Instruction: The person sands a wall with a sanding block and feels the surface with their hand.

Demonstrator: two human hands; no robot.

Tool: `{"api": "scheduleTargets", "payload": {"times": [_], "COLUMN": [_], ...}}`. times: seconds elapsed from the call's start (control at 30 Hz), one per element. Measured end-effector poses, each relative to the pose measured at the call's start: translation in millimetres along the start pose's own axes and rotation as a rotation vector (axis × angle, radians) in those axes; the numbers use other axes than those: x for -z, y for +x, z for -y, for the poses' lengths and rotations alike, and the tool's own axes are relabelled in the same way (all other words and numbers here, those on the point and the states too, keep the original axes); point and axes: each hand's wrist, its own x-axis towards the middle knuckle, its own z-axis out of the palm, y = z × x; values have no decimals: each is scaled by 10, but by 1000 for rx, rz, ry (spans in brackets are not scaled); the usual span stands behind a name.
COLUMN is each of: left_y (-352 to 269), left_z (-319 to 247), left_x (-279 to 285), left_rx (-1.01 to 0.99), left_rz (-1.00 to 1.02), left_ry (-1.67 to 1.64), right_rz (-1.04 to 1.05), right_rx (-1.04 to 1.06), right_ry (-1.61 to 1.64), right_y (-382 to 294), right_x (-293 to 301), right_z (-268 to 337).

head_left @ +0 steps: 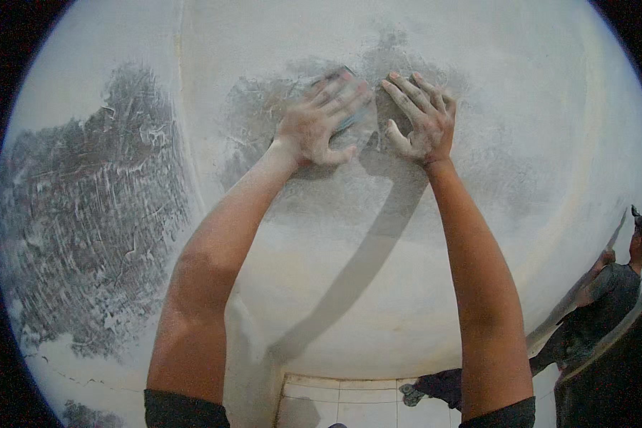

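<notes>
A pale wall [326, 257] with dark grey rough patches fills most of the view. My left hand [321, 120], dusty and slightly blurred, presses a thin, dark-edged sheet or pad [353, 120] flat against the middle grey patch; what it is exactly cannot be told. My right hand [421, 117] lies on the wall just to the right, fingers spread and coated in pale dust, with nothing seen in it. Both arms reach up from dark sleeves. A shadow runs down the wall between them.
A larger scraped dark patch [96, 214] lies at the left, beyond a vertical ridge. Pale floor tiles [366, 409] show at the bottom. At the right edge a person [599, 305] in dark clothes stands by the wall, one arm raised.
</notes>
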Motion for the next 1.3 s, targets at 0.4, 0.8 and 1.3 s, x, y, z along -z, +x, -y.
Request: {"api": "scheduleTargets", "payload": {"times": [0.4,0.8,1.3], "left_y": [-36,57,7], "left_z": [92,-86,39], "left_x": [-120,-54,-46], "left_rx": [107,365,-80], "left_rz": [-9,-185,72], "left_ry": [12,122,27], "right_rz": [41,41,31], "right_rx": [-30,-20,-10], "right_ry": [-18,-31,22], "right_y": [17,-13,-3], "right_x": [-2,38,-25], "right_z": [63,-18,-4]}}
